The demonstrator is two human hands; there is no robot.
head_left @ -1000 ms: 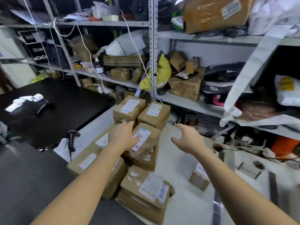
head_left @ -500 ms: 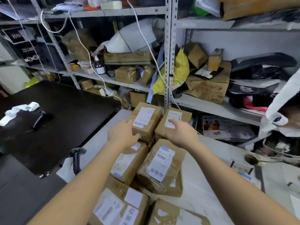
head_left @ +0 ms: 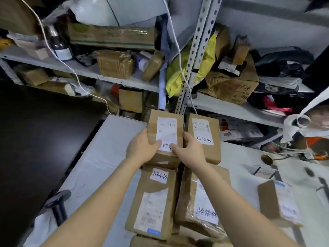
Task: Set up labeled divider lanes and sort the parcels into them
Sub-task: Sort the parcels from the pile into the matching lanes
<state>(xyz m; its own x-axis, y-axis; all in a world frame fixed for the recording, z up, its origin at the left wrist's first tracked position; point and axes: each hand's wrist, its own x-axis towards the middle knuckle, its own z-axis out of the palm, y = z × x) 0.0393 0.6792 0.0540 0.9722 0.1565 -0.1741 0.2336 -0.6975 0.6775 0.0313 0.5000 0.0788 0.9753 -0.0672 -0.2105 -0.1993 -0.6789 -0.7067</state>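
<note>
Item: oblong brown cardboard parcel (head_left: 165,129), taped, with a white shipping label on top whose printed tag is partly covered by thumbs. Location: far edge of the pale grey worktop (head_left: 106,148), apparently resting on another carton. Its long axis runs straight away from the person, toward the grey slotted-steel shelving (head_left: 194,56). The left hand (head_left: 140,148) clasps the near-left corner. The right hand (head_left: 190,150) clasps the near-right corner, fingers in the slim gap beside a second brown carton tagged 已完成 (head_left: 203,138). Both hands are equally near, so a lift probably comes straight back. Nearer the person: brown carton tagged 处理中 (head_left: 153,200) and plastic-wrapped carton tagged 异常件 (head_left: 201,198). Left edge: black handheld scanner (head_left: 58,205).
</note>
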